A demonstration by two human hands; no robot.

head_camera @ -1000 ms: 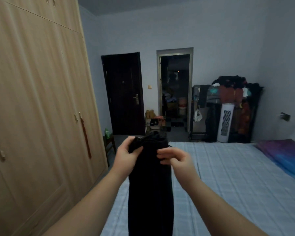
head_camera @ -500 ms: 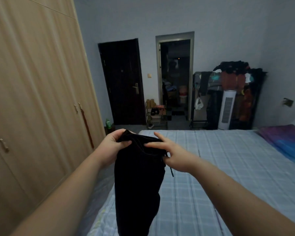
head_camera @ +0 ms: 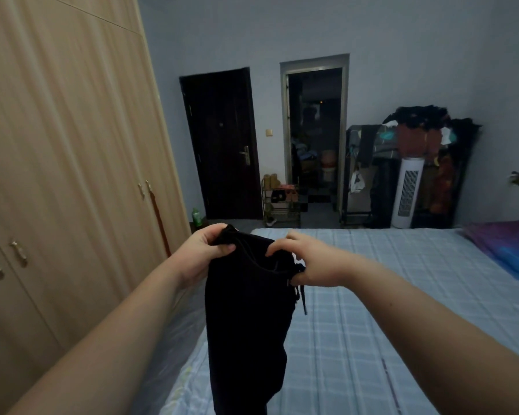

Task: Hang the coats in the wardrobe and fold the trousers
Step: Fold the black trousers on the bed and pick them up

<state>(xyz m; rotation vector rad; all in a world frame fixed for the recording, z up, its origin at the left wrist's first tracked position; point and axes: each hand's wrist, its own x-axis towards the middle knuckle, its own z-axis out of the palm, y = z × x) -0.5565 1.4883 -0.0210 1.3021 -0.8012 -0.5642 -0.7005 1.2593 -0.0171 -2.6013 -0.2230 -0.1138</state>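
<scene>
Black trousers (head_camera: 247,319) hang in the air in front of me, waistband up, over the left edge of the bed (head_camera: 372,324). My left hand (head_camera: 203,254) grips the left end of the waistband, thumb in front. My right hand (head_camera: 309,262) pinches the right end of the waistband, where a drawstring dangles. The legs drop out of view at the bottom. The light wooden wardrobe (head_camera: 66,175) stands along the left wall with its doors closed.
A narrow floor gap runs between wardrobe and bed. A dark door (head_camera: 222,145) and an open doorway (head_camera: 313,139) are in the far wall, with a shoe rack (head_camera: 280,202) between them. A clothes-laden rack (head_camera: 414,163) and a white tower fan (head_camera: 408,193) stand at back right.
Both hands lowered the trousers and moved apart along the waistband, spreading it wider. The view tilted down a little toward the bed.
</scene>
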